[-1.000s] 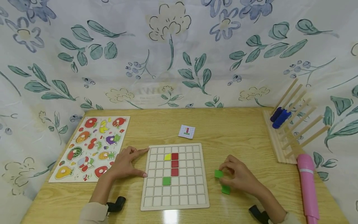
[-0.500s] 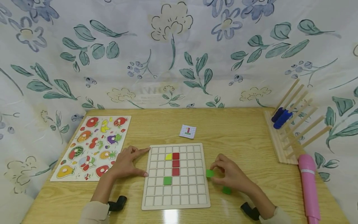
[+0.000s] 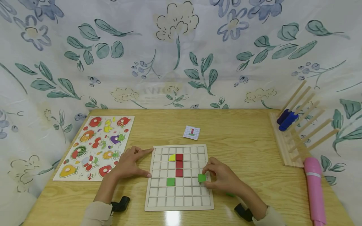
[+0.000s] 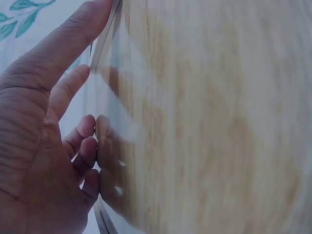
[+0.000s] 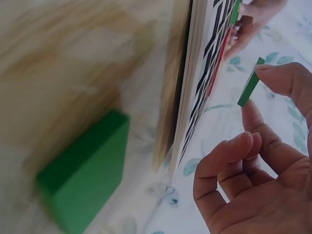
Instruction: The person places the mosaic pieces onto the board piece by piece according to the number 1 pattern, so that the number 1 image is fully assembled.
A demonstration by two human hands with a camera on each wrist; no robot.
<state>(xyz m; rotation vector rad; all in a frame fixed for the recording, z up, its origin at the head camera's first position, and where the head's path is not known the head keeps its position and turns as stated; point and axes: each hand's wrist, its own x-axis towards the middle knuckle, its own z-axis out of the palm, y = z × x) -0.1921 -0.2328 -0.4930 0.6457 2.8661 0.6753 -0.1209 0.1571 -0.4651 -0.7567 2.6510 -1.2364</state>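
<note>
A pale wooden grid board lies mid-table. On it are a yellow piece with a rounded corner, three red squares in a column, and a green square. My left hand touches the board's left edge with index fingertip and thumb spread apart. Between thumb and index finger, my right hand pinches another green square tile above the board's right side; the right wrist view shows this tile clear of the board. A further green tile lies on the table, mostly hidden under the right hand in the head view.
A small card printed with a coloured grid pattern lies behind the board. At left is a fruit puzzle board. To the right stand a wooden peg rack with blue pieces and a pink microphone-shaped toy.
My right hand has carried the green tile leftward from the table beside the board to over its right columns. The left hand stays at the board's left edge.
</note>
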